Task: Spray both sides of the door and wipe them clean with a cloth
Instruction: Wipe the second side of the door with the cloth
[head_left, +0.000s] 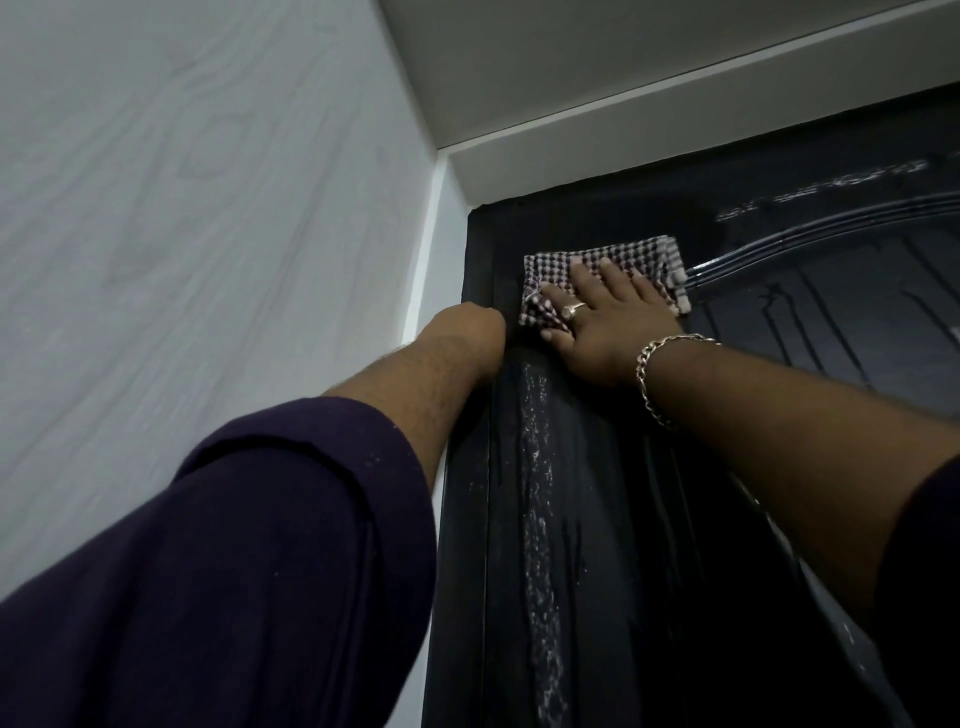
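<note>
Near the black door's (597, 519) top left corner, the right hand (602, 325) presses a checked cloth (597, 265) flat with straight fingers, while the left hand (467, 332) grips the door's edge, fingers hidden.

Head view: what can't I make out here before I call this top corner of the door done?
- Left hand: its fingers are hidden past the door edge, so its grip cannot be told.
- Door's far side: not visible in this view.
- Surface under the checked cloth: covered by the cloth and the flat right hand.
- Lower door: cut off by the bottom edge.
- Spray bottle: not in view.
</note>
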